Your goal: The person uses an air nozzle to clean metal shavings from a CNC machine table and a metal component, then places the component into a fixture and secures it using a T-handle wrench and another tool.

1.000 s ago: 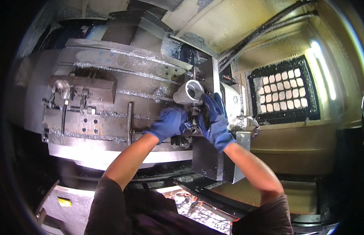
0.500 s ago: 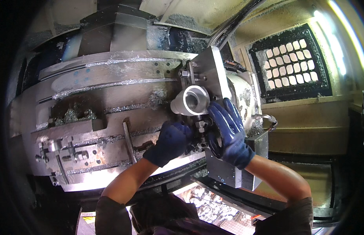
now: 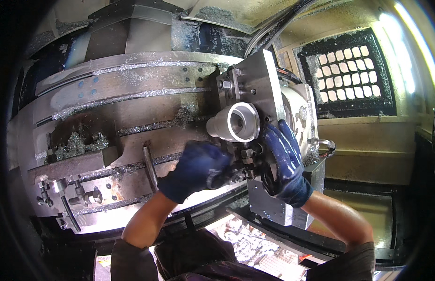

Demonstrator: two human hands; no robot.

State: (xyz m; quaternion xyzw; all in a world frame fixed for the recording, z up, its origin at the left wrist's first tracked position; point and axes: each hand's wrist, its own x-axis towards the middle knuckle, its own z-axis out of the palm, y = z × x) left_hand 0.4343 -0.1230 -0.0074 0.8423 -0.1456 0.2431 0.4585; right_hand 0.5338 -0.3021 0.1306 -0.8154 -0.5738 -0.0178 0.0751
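A hollow, silver-grey metal fitting with a round mouth (image 3: 224, 124) sits at the centre of the frame, its mouth turned toward the viewer, beside a thick upright grey steel plate (image 3: 258, 82). Just below it stands a dark threaded stud with hex nuts (image 3: 247, 156). The left hand, in a dark blue work glove (image 3: 199, 166), is curled at the lower left of the stud; it is blurred, and whether it grips anything I cannot tell. The right hand, in a matching glove with a glossy coating (image 3: 286, 164), lies right of the stud, fingers stretched long, thumb lower down. Left of centre, a slotted grey metal machine table (image 3: 154, 108) carries scattered silvery chips (image 3: 75, 146) and a narrow steel bar (image 3: 150, 167).
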